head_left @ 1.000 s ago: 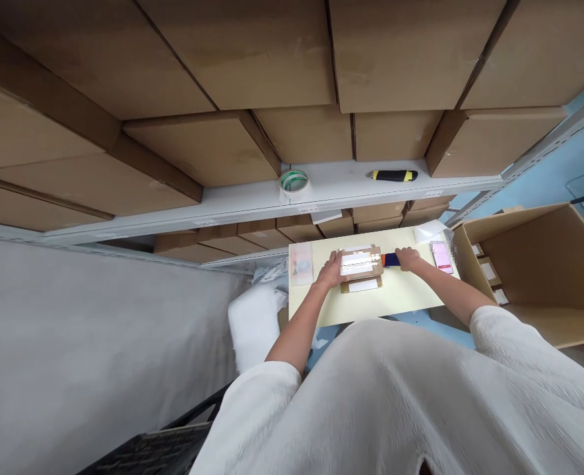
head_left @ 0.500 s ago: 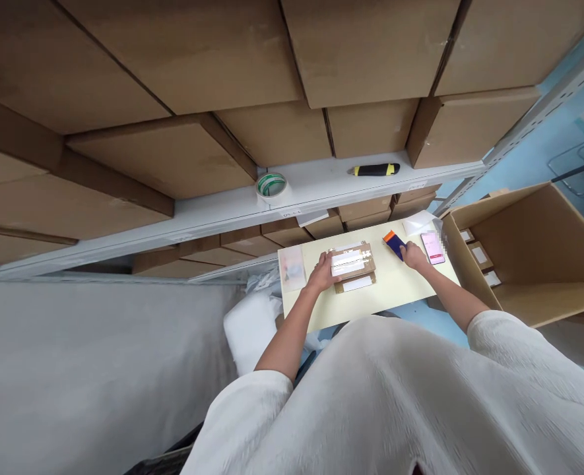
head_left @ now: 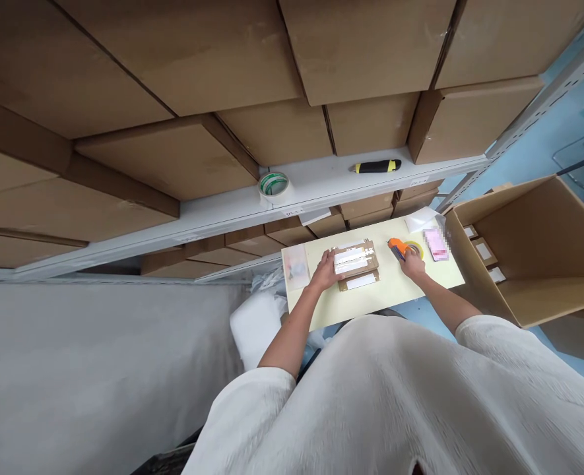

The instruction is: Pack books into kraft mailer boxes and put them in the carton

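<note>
A small cardboard box (head_left: 356, 259) with white labels and shiny clear tape across its top lies on the cream-coloured tabletop (head_left: 331, 310). Gripping its left side is my left hand (head_left: 324, 272), fingers on the top and thumb at the near edge. Another brown box (head_left: 362, 281) with a white label shows just below its near side. To the right, clear of both boxes, my right hand (head_left: 412, 264) holds an orange and blue tape dispenser (head_left: 396, 246) with a yellowish tape roll. My fingers partly hide the dispenser.
A phone (head_left: 436, 244) and white sheet (head_left: 423, 220) lie at the table's right end. A large open carton (head_left: 549, 251) with small boxes inside stands beyond. On the shelf (head_left: 321, 178) are a tape roll (head_left: 274, 187) and utility knife (head_left: 377, 166), before stacked cartons (head_left: 371, 125).
My right hand has drawn the tape dispenser away from the box to the right and turned it, so its orange side and roll show. My left hand stays on the box.
</note>
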A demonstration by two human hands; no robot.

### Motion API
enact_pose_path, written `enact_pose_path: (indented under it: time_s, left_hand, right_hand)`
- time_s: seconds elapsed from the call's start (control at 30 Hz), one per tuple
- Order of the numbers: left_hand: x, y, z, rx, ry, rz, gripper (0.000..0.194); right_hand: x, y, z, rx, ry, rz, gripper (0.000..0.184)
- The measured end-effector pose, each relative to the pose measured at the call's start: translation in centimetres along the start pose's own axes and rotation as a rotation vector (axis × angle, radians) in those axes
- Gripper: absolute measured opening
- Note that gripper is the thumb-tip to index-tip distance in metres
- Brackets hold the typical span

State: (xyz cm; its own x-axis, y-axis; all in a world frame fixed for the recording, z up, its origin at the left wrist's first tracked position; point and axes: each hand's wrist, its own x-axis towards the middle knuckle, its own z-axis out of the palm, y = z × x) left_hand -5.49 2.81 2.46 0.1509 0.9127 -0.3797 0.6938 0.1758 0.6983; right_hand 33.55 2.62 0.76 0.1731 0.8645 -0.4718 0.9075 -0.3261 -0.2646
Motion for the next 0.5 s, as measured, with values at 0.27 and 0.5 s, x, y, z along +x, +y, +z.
enact_pose_path:
  time_s: [0.27, 0.5]
  left_hand:
    - [-0.3, 1.5, 0.0, -0.032, 0.003, -0.06, 0.121]
    - [1.1, 2.9, 0.9, -0.043, 0.168, -0.218, 0.083]
  right_hand:
    - [-0.5, -5.1, -1.7, 0.086, 0.11, -0.259, 0.048]
    - [0.1, -12.0, -2.1, 0.143, -0.077, -0.261, 0.085]
